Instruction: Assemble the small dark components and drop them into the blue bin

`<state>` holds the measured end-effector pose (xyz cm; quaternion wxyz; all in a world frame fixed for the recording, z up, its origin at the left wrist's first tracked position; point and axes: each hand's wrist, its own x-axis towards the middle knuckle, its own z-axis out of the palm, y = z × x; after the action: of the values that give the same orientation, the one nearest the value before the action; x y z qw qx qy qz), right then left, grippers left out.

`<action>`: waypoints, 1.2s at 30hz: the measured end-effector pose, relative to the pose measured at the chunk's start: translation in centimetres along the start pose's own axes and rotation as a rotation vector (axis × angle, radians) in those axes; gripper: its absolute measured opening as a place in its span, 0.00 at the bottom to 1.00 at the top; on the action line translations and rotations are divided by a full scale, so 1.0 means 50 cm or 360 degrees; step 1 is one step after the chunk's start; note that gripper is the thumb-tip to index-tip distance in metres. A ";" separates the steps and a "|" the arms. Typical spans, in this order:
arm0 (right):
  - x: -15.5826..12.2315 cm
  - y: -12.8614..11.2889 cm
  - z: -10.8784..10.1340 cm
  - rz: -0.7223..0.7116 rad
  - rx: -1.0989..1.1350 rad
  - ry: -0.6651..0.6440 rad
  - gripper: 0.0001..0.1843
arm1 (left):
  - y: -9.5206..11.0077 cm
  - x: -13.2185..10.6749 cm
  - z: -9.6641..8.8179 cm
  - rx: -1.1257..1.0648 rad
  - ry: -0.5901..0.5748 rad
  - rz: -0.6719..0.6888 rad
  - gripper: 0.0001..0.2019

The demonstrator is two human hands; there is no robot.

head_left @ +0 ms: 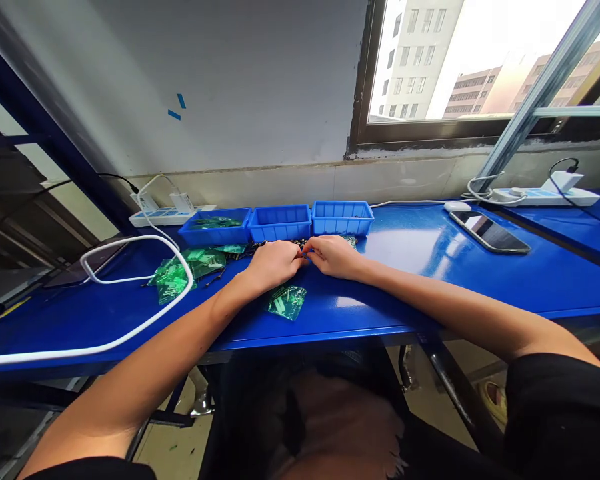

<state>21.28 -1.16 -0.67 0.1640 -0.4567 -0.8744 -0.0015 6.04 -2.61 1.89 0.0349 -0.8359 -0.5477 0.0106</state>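
Note:
My left hand [275, 263] and my right hand [334, 256] meet over the blue table, fingers bent and pinched together at the tips. Whatever lies between the fingertips is too small to make out. Just below my left hand lies a small green plastic bag [287, 302] with pale pieces inside. Small dark parts [296, 243] show behind the hands, partly hidden by them. Left of my left hand is a pile of green plastic bags [174, 275], some with pale pieces in them.
Three blue bins stand in a row behind the hands: a left bin [214, 235], a middle bin [280, 233] and a right bin [343, 225]. A white cable [190, 270] loops over the left side. A phone [490, 231] and power strips [545, 196] lie at right.

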 end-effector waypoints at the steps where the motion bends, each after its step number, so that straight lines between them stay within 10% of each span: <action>1: 0.000 0.001 0.001 -0.0002 -0.0002 0.0002 0.13 | 0.001 0.000 0.000 -0.0005 -0.0002 -0.0010 0.15; 36: 0.003 0.023 0.007 -0.0107 -0.0215 0.0109 0.12 | 0.001 -0.005 -0.003 -0.0154 0.0058 -0.0060 0.15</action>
<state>22.02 -0.35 -1.13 0.1624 -0.4368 -0.8810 -0.0816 5.99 -2.86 2.02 0.0046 -0.8261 -0.5626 -0.0318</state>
